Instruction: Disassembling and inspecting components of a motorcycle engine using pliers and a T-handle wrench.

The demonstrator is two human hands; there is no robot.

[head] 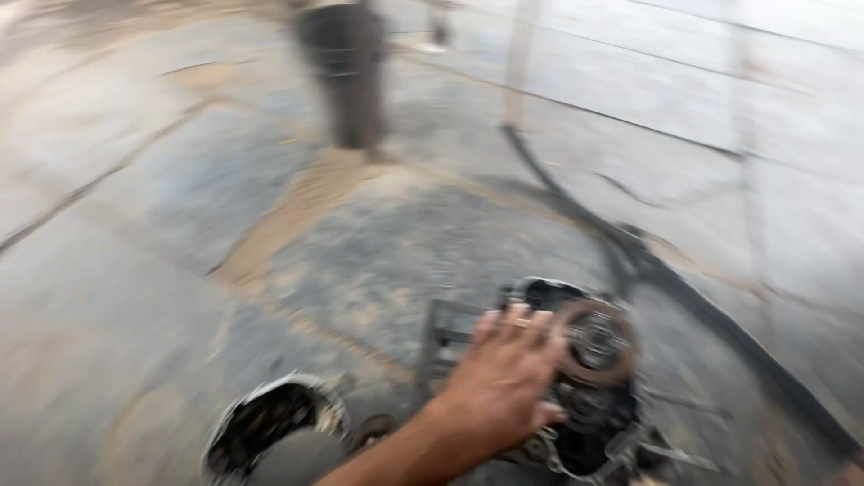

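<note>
The picture is smeared by motion. My left hand point(504, 382) reaches in from the bottom edge, back towards the camera, fingers stretched flat and a ring on one finger. Its fingertips lie on or just over a dark, greasy metal machine part point(598, 405) on the concrete floor. That part carries a round rusty disc point(596, 340) right beside my fingers. A black metal frame point(441, 337) sticks out to the left of the part. My hand holds nothing. My right hand does not show.
A round dark hollow thing with a pale rim point(270, 423) lies at the lower left. A black hose point(702, 310) runs from the upper middle down to the lower right. A dark upright shape point(349, 76) and a pale post point(520, 63) stand at the back. Sandy patches streak the floor point(135, 270).
</note>
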